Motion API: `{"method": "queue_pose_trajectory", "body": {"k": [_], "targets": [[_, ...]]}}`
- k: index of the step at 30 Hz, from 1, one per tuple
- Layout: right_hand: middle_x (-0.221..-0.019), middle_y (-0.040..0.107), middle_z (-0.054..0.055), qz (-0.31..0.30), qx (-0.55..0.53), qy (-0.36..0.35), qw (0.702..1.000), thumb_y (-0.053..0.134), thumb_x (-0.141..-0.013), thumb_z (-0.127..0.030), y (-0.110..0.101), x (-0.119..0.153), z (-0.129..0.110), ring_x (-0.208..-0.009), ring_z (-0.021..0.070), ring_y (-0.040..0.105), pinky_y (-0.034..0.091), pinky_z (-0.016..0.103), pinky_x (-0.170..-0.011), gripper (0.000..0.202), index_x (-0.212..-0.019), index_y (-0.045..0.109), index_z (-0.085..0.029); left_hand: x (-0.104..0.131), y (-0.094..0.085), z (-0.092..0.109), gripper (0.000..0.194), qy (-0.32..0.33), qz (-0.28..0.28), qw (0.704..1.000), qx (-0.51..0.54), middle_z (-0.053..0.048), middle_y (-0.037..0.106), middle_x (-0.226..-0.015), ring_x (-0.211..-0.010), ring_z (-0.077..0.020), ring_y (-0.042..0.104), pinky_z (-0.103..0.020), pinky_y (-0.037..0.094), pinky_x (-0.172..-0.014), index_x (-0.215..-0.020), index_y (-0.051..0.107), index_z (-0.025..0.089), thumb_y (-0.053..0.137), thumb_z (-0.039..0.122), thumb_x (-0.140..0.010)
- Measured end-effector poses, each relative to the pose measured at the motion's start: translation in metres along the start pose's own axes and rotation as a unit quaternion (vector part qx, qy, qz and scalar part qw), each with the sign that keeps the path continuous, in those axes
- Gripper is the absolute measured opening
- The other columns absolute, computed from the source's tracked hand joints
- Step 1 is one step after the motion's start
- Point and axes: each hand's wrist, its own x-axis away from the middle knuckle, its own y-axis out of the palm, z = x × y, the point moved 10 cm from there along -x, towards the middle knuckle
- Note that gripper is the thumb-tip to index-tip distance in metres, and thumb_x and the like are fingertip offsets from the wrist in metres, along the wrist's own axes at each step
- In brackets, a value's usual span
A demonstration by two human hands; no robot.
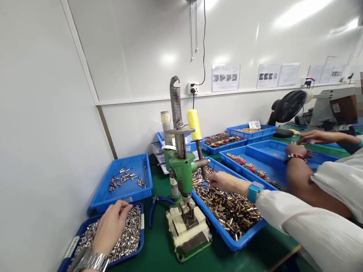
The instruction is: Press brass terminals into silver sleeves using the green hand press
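My left hand [111, 227], with a metal-banded watch at the wrist, is over a dark blue tray [142, 241] of small silver metal sleeves [130, 230]. Its thumb and fingertips are pinched together; whatever is between them is too small to make out. My right hand [229, 182], wearing a blue wristband, is above a long blue tray [237, 244] full of gold-coloured connector pieces [228, 210]. Its fingers are curled in, and their contents are hidden. Between the hands stands a green hand press [183, 173] with a spring on top and a yellow-wrapped handle [193, 124].
Blue-handled pliers [152, 207] lie left of the press. A blue tray [122, 197] behind my left hand holds a few metal parts. To the right, a co-worker's hands [295, 149] work over another blue tray [264, 148]. A black fan [290, 105] stands at the back.
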Motion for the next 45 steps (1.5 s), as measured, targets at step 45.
{"method": "queue_pose_trajectory", "body": {"k": [45], "targets": [[-0.064,0.068,0.003,0.263,-0.442,0.181,0.838,0.059,-0.084,-0.065,0.053,0.085,-0.128,-0.047,0.0136,0.051,0.034,0.023,-0.043,0.05,-0.101,0.062,-0.017,0.017,0.075,0.145,0.015,0.018,-0.075,0.83,0.553,-0.004,0.074,-0.088,-0.085,-0.0188,0.066,-0.03,0.048,-0.081,-0.089,0.071,0.02,0.066,0.031,-0.081]]}}
